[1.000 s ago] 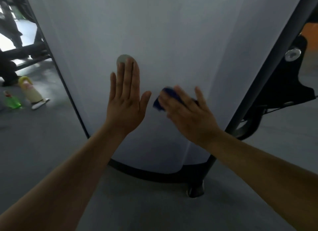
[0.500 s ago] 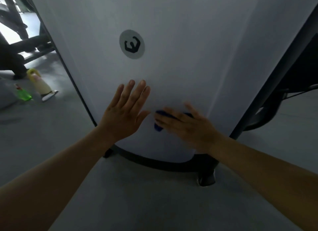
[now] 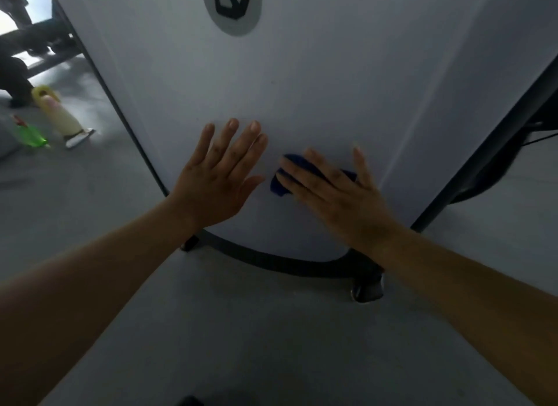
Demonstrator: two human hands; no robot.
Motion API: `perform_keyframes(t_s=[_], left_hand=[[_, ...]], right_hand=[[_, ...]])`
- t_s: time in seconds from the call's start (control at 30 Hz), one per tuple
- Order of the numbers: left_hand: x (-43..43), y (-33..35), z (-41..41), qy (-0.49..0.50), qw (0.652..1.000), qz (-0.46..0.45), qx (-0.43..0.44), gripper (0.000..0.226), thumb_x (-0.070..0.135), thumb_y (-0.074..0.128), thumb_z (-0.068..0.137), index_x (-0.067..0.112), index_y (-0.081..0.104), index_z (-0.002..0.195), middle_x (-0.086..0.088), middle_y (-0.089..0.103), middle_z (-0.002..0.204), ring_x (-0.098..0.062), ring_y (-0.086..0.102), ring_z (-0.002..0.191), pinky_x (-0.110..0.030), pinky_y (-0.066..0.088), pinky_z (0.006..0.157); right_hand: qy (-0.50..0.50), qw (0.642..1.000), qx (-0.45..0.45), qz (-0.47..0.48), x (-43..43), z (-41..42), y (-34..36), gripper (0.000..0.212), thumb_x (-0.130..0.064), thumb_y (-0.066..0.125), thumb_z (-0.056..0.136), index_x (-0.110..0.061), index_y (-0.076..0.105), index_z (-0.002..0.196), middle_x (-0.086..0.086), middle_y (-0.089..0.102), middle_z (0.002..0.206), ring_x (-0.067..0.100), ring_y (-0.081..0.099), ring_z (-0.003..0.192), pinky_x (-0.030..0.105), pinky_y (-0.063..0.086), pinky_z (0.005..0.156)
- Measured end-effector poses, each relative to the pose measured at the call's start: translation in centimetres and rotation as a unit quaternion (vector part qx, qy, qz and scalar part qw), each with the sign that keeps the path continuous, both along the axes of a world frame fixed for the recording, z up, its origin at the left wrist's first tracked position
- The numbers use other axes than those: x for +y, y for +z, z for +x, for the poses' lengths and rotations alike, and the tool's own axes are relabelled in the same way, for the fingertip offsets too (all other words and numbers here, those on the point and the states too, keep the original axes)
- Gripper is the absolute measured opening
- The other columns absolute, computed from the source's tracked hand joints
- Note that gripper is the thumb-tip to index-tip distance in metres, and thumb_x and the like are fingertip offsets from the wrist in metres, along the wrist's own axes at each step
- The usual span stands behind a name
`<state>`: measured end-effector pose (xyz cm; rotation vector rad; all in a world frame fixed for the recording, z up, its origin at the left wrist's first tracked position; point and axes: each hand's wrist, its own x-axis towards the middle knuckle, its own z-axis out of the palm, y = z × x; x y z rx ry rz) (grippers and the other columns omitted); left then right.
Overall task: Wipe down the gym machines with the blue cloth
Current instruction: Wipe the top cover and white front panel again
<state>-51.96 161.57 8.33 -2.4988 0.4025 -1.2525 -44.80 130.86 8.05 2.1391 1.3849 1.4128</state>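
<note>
Machine panel [image 3: 332,88]: white, logo badge [image 3: 232,6] up top.
Blue cloth [image 3: 279,186]: well below badge, slightly R; long axis approx L–R.
R hand [image 3: 338,194]: fingers straight, pressing cloth flat; cloth pokes out to L.
L hand [image 3: 220,176]: flat, splayed, empty; below badge, just L of cloth.

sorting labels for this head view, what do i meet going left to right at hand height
green spray bottle → cream bottle with yellow cap → left hand, flat on the white panel → right hand pressing the blue cloth → black machine frame
</note>
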Motion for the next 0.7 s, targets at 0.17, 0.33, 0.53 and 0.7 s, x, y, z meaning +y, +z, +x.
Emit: perform_keyframes(t_s=[0.17, 0.33, 0.53, 0.7], left_hand=[[0.2, -0.3, 0.4, -0.006, 1.0, 0.004, -0.01, 0.088, 0.044, 0.056, 0.113, 0.012, 0.003, 0.175, -0.008, 0.001, 0.181, -0.038, 0.001, 0.169, -0.06, 0.007, 0.135], [0.0, -0.4, 0.6, -0.015, 1.0, -0.008, -0.021, 0.086, 0.044, 0.056, 0.114, 0.013, 0.004, 0.175, -0.005, 0.004, 0.18, -0.042, 0.016, 0.163, -0.06, 0.008, 0.135], [0.0, -0.5, 0.5, -0.011, 1.0, -0.016, -0.025, 0.085, 0.044, 0.058, 0.113, 0.014, 0.008, 0.175, -0.004, 0.007, 0.181, -0.035, 0.007, 0.169, -0.058, 0.011, 0.135], [-0.1, -0.4, 0.1, -0.012, 0.999, -0.02, -0.03, 0.083, 0.045, 0.058, 0.113, 0.015, 0.012, 0.175, -0.007, 0.015, 0.179, -0.037, 0.019, 0.165, -0.057, 0.013, 0.134]], right_hand=[[0.04, 0.991, 0.005, -0.13, 0.3, 0.0, -4.3, 0.056, -0.013, 0.04, 0.116, -0.019, 0.03, 0.171, -0.005, 0.029, 0.177, 0.019, 0.028, 0.163, 0.053, 0.015, 0.134], [0.014, 0.999, 0.018, -0.046, 0.4, -0.5, -3.0, 0.06, -0.022, 0.045, 0.117, -0.024, 0.025, 0.173, -0.005, 0.022, 0.18, 0.02, 0.024, 0.165, 0.062, 0.007, 0.132], [0.024, 0.97, 0.061, -0.233, 0.3, -0.5, -6.9, 0.064, -0.006, 0.028, 0.112, -0.013, 0.012, 0.174, 0.001, 0.012, 0.182, 0.023, 0.011, 0.168, 0.054, -0.013, 0.133], [0.02, 0.994, 0.042, -0.094, 1.3, -1.0, -5.5, 0.062, -0.012, 0.035, 0.115, -0.019, 0.017, 0.174, -0.002, 0.014, 0.182, 0.023, 0.017, 0.166, 0.061, 0.004, 0.133]])
